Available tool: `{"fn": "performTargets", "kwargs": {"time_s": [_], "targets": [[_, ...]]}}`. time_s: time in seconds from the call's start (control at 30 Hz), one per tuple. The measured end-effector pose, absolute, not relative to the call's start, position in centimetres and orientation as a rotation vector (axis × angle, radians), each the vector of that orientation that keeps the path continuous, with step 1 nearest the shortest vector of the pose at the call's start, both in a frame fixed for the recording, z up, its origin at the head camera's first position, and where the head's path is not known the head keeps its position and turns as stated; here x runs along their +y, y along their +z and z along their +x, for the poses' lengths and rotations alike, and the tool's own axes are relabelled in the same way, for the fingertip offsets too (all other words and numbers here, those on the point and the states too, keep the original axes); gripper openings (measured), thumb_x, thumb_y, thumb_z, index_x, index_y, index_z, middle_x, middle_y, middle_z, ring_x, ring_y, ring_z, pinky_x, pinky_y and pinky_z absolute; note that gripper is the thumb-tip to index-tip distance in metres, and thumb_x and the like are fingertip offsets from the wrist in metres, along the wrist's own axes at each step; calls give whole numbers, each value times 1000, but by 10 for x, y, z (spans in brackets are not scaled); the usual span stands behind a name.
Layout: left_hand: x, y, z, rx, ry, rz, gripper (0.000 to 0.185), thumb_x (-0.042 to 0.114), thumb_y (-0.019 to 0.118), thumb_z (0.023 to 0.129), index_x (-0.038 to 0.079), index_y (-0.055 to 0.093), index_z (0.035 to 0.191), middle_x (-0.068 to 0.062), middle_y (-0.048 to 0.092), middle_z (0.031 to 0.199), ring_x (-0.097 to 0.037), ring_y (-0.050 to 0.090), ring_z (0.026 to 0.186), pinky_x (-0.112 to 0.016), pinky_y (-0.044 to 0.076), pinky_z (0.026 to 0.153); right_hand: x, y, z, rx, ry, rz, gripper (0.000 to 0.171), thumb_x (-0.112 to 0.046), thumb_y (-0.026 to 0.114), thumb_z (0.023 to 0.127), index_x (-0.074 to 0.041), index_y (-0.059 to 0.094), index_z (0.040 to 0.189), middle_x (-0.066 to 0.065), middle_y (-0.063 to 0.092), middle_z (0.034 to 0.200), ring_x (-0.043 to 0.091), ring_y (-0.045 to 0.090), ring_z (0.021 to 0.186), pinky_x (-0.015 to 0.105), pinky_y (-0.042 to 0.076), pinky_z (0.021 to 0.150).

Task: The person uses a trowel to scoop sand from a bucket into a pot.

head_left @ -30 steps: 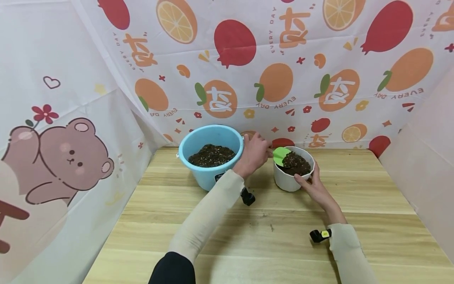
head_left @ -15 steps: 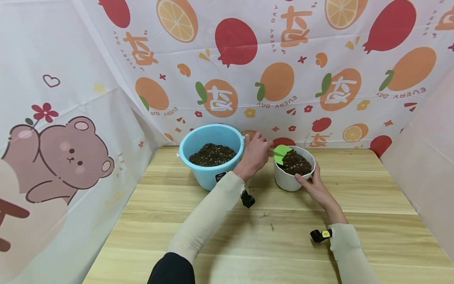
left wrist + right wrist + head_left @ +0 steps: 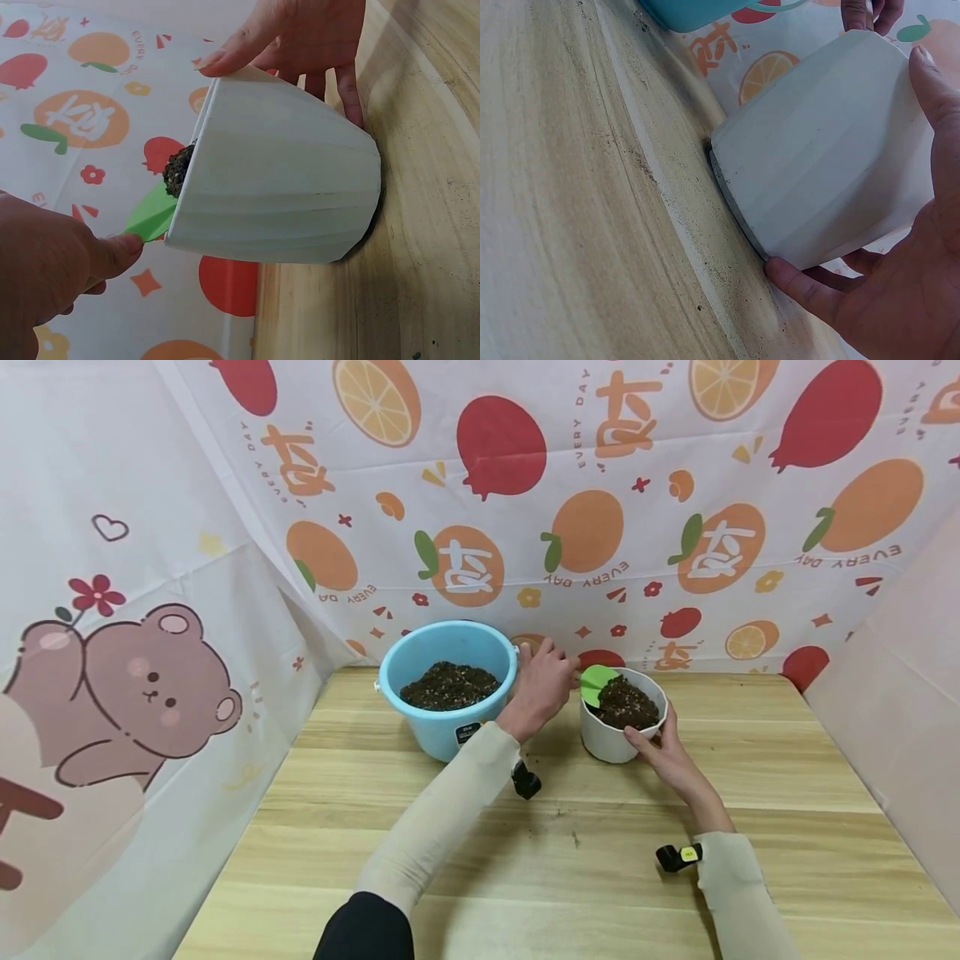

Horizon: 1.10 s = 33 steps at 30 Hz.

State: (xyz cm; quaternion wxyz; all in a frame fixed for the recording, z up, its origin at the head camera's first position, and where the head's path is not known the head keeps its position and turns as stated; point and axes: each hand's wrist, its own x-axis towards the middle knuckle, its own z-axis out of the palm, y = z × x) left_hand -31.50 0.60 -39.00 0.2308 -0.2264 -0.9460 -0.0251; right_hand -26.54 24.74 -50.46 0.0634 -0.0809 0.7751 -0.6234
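Blue bucket (image 3: 447, 689) of soil, rear left of wooden table (image 3: 570, 852); left hand (image 3: 542, 685) beside it, pinching green scoop (image 3: 596, 683) over white pot (image 3: 621, 714); pot stands mid-table, soil-filled; right hand (image 3: 667, 756) grasping pot's near side

Beige sleeves (image 3: 438, 827) over black cuffs, small black wrist cameras (image 3: 678, 857).

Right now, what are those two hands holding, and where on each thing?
The left hand pinches the green scoop by its handle end; the right hand grips the white pot by its side wall and rim.
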Motion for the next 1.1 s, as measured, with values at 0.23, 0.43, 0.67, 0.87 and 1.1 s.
{"fn": "performTargets", "kwargs": {"time_s": [0.23,0.43,0.67,0.87,1.1], "targets": [[7,-391,-314,-2594,-25,-616,15,36,67,96,29,77,106,5,71,90,-17,50,91,-41,24,82,248,-505,-264,2342,-1867,-230,92,-33,54,105,-38,-20,158,21,-1,168,48,27,148,52,45,105],[8,-389,-313,-2587,14,-605,15,37,67,96,30,76,106,6,72,92,-16,50,93,-42,25,84,247,-504,-265,2340,-1885,-249,89,-31,55,105,-41,-16,158,20,3,167,47,30,146,47,48,101],[7,-388,-313,-2565,20,-628,16,36,68,94,29,76,106,5,72,93,-17,49,92,-42,25,84,246,-503,-265,2329,-1895,-252,90,-30,55,104,-40,-16,158,20,2,167,48,28,146,52,47,102],[7,-387,-314,-2530,51,-637,14,36,68,94,28,75,103,5,72,93,-17,48,91,-42,24,84,245,-502,-265,2328,-1889,-246,90,-31,55,104,-41,-16,158,21,2,167,48,29,146,54,46,103],[8,-388,-313,-2495,59,-644,13,34,70,93,27,75,102,4,71,90,-17,48,89,-41,24,83,246,-502,-265,2328,-1886,-238,90,-32,54,105,-40,-18,158,21,0,167,48,29,146,55,45,104]]}}
